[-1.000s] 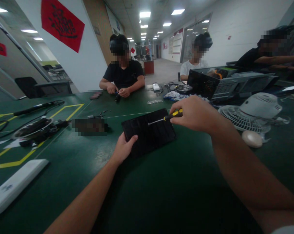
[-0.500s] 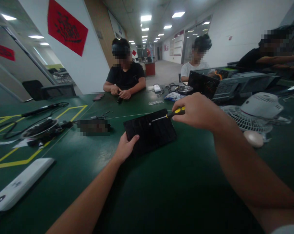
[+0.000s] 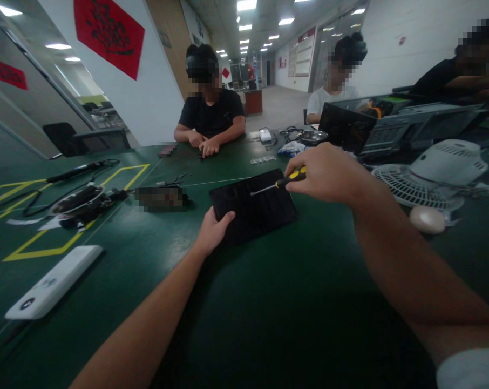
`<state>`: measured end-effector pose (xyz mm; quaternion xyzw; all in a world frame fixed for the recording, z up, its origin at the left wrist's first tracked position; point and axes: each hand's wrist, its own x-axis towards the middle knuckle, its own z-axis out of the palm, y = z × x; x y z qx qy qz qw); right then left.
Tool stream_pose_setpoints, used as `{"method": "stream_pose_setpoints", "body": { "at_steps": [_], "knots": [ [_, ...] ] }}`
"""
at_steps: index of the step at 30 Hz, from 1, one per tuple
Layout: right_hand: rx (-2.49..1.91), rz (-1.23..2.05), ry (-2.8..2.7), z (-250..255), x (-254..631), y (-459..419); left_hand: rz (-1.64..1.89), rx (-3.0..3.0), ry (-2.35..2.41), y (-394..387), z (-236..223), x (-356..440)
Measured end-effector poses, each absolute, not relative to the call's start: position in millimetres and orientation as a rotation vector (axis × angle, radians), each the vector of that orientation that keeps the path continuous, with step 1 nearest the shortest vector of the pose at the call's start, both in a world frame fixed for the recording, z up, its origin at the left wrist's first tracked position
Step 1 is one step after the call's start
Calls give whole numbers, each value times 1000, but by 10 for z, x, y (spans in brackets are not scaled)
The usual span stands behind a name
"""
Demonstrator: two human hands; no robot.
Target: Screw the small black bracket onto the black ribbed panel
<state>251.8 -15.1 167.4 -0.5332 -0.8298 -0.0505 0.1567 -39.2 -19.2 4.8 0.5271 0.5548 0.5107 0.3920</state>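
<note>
My left hand (image 3: 217, 229) grips the near left edge of a flat black rectangular panel (image 3: 260, 213), thumb on its upper face and the other fingers mostly hidden. The panel is tilted slightly over the green table (image 3: 244, 324). In my right hand (image 3: 327, 175) is a screwdriver (image 3: 293, 177) with a black and yellow handle and a thin metal shaft. Its tip points left over the panel's upper half; whether it touches the surface I cannot tell.
A white bar-shaped device (image 3: 54, 283) lies left. Behind it are a cabled round part (image 3: 80, 200) and a blurred-out item (image 3: 161, 198). To the right stand a white fan (image 3: 442, 167), a pale rounded object (image 3: 427, 220) and an open metal case (image 3: 414, 127). Co-workers sit across the table.
The view has shifted a little, so table items sit higher and further right. Both hands keep their holds on the panel and the screwdriver. A small round bright spot at the tip no longer shows clearly.
</note>
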Motion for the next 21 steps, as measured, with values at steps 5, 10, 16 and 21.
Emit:
{"method": "stream_pose_setpoints", "body": {
  "at_steps": [5,10,16,21],
  "knots": [
    [-1487,-136,-2393,1681,2519,-145,1323,1310,1404,-188,46,-393],
    [-1496,-112,-2398,1687,2509,-153,1325,1314,1415,-179,44,-400],
    [-1487,-109,-2394,1687,2506,-161,1345,1311,1425,-166,33,-408],
    [-1512,-118,-2400,1685,2501,-152,1329,1307,1417,-172,27,-406]
  ]
}}
